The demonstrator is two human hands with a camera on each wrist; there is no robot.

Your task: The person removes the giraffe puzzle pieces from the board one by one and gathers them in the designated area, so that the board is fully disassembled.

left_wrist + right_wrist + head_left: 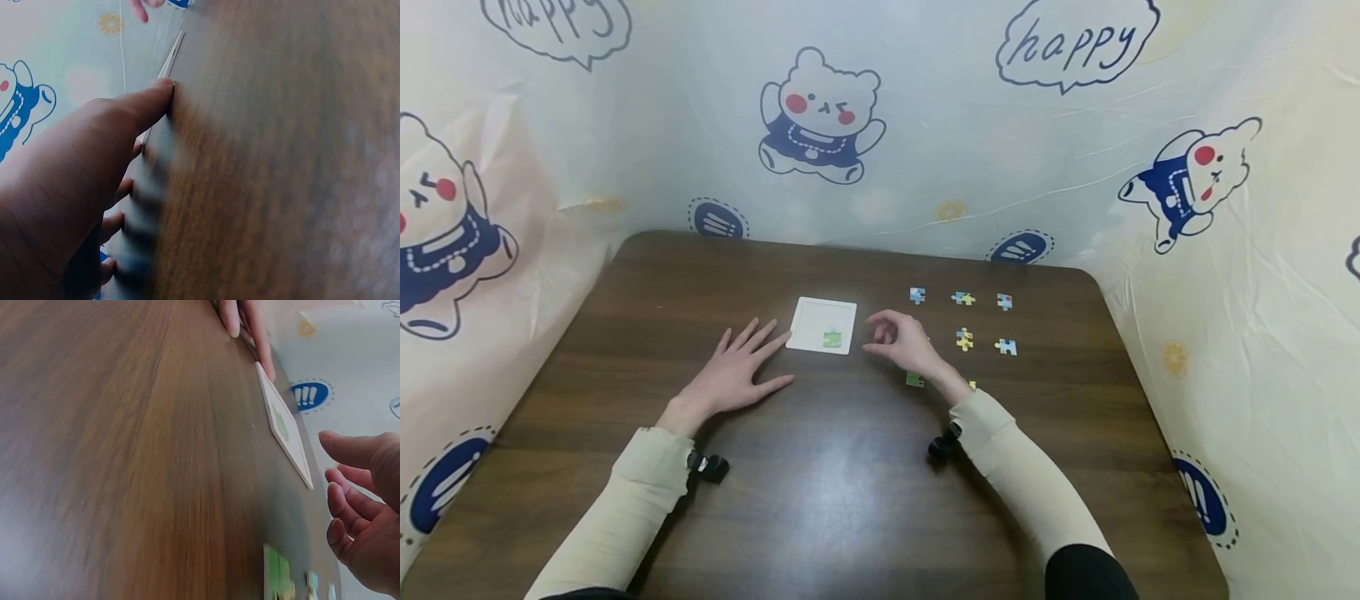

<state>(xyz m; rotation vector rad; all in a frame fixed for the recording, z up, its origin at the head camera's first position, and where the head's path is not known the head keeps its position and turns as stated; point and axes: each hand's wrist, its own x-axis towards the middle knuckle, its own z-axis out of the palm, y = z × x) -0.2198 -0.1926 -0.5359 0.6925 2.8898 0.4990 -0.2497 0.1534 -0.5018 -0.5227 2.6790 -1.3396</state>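
A white square puzzle board lies on the table, with one green jigsaw piece in its lower right part. My left hand is spread on the tabletop at the left of the board, one fingertip right at the board's edge. Just right of the board hovers my right hand, thumb and forefinger apart, the other fingers loosely curled. Nothing shows between its fingers in the right wrist view. Close below that hand lies another green jigsaw piece.
Several loose jigsaw pieces are spread in rows at the right, among them a blue one, a yellow one and a light blue one. One is partly hidden by the right wrist. A patterned curtain surrounds the brown table.
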